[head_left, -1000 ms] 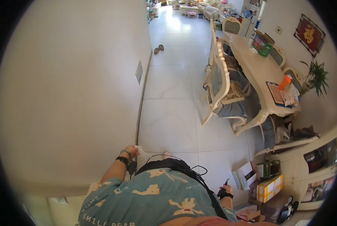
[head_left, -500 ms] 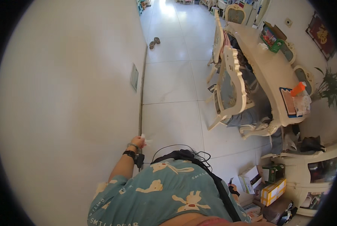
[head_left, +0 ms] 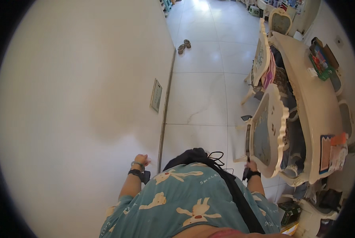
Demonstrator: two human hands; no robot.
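My left hand (head_left: 142,160), with a bracelet and black band, is closed beside the white wall (head_left: 86,99), round something pale and blurred. My right hand (head_left: 251,166), a black strap at its wrist, is low beside the back of a cream carved chair (head_left: 276,135), closed round something dark that I cannot make out; whether it touches the chair is unclear. A dark strap and thin cord (head_left: 215,156) lie at the waist of my patterned teal top (head_left: 189,190).
Tiled floor (head_left: 197,95) runs ahead between the wall and a long cream table (head_left: 312,103) with a green box (head_left: 322,63) and papers (head_left: 336,156). Another chair (head_left: 261,59) lines it. Brown slippers (head_left: 184,47) lie ahead; boxes (head_left: 288,214) sit at lower right.
I have moved forward: the near chair is now beside my right hand and the lower-right boxes have slid mostly out of view. My left hand has dropped slightly.
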